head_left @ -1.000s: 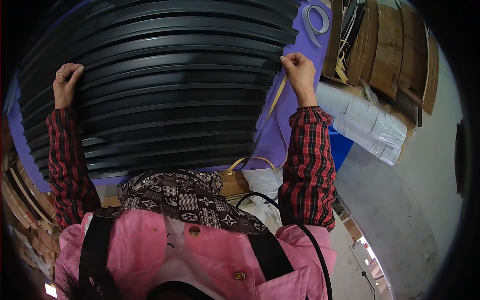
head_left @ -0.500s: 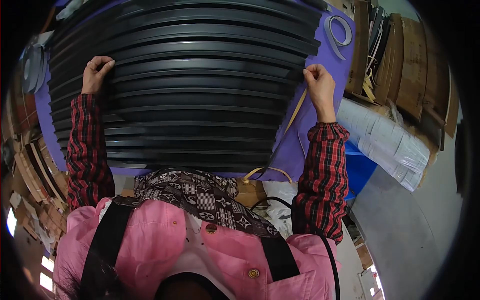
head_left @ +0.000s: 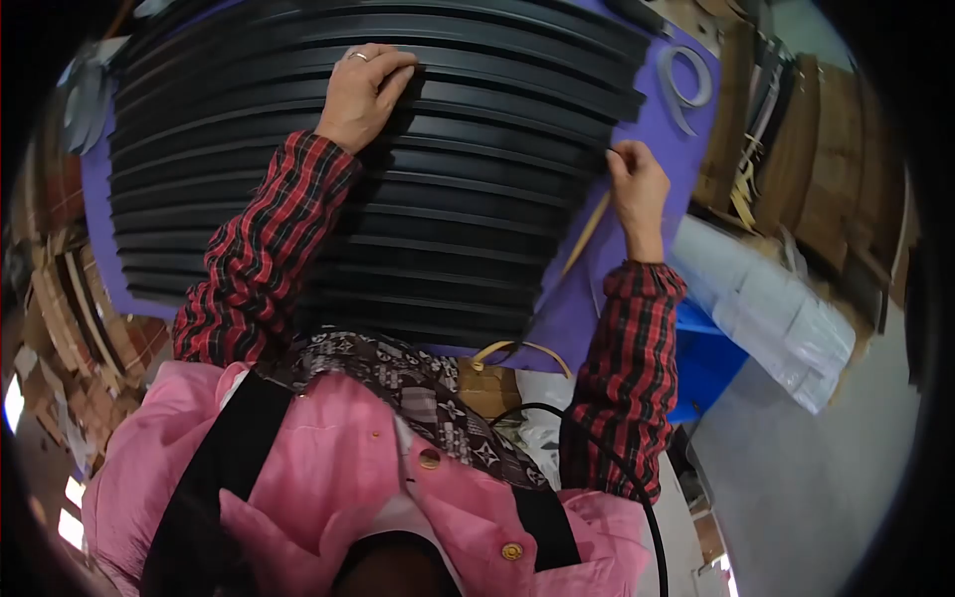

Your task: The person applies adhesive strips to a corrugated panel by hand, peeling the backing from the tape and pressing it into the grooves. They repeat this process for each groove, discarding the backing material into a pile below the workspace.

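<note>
Black ribbed strips are laid side by side on our purple table, covering most of it. Our left hand is pressed flat on them near the far edge, fingers together. Our right hand pinches a strip end at the right edge. Cardboard stacks stand beside it.

Roughly fifteen black strips, overlapping; two hands; one tape loop.
</note>
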The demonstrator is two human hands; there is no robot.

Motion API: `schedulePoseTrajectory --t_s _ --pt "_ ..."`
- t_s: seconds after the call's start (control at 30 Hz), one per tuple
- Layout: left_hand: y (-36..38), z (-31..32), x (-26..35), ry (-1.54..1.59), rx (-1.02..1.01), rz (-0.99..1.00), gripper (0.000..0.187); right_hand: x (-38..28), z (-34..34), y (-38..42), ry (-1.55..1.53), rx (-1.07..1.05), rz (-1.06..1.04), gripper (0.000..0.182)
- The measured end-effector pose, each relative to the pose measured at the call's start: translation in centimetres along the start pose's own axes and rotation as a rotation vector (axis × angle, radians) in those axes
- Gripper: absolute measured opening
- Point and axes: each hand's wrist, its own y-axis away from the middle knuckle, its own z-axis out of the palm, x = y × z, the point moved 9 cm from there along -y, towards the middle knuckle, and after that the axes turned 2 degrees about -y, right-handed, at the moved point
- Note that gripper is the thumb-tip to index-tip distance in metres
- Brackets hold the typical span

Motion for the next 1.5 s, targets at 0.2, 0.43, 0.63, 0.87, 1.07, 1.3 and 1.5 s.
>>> schedulePoseTrajectory --t_s 0.2,0.43,0.63,0.87,1.07,1.3,1.5 --pt "6.6 -10.2 -13.4 -0.129 0.104 -0.311 0.012 -0.9 -0.4 0.2 0.025 0.006 -0.004 0.007" --pt "6.5 -9.7 -14.1 -0.057 -0.095 -0.367 0.011 0.5 0.1 0.2 -0.098 0.016 0.082 0.01" --pt "-0.3 0.4 2.6 0.117 -0.064 0.093 0.01 -0.7 -0.2 0.2 -0.005 0.037 -0.028 0.009" --pt "-2.3 13.1 13.8 0.121 -0.038 0.098 0.008 -0.3 -0.1 -0.1 0.0 0.002 -0.019 0.011" --pt "-2.6 14.5 12.9 0.057 -0.133 -0.034 0.008 -4.8 -1.4 1.4 0.01 0.185 -0.22 0.005" --pt "-1.8 10.8 13.1 0.844 -0.227 -0.065 0.021 -7.9 -5.2 1.1 -1.653 -0.03 0.095 0.008" --pt "4.0 8.6 19.3 1.77 -0.952 -0.524 0.026 -14.1 -3.6 2.0 -2.072 -0.45 0.079 0.007"
